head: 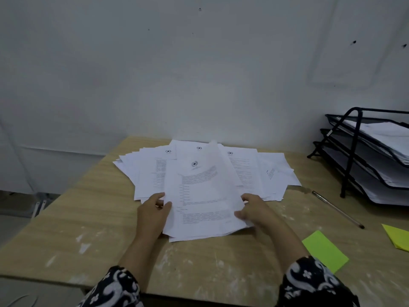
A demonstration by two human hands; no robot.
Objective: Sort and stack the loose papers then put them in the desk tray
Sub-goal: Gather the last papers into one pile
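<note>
Both hands grip a sheaf of papers.
Left hand (152, 212) and right hand (254, 210) pinch the sheaf (201, 196); star emblem (194, 163) heads it, text illegible.

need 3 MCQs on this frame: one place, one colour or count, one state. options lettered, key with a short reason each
1. Where is the desk tray?
A. Far right of the table
B. Left edge of the table
C. Under the table

2. What colour is the note beside the right forearm?
A. Pink
B. Bright green
C. Blue

3. What are the hands doing?
A. Both hang idle off the table
B. One holds the pen, one is out of view
C. Both grip the near bundle of papers by its side edges

Key:
1 A: the black tiered rack stands at the right side of the table, past the pen.
2 B: it lies flat, green, next to a yellow one.
3 C: the left hand and right hand each clasp an edge of the papers; more sheets lie fanned behind.
</note>
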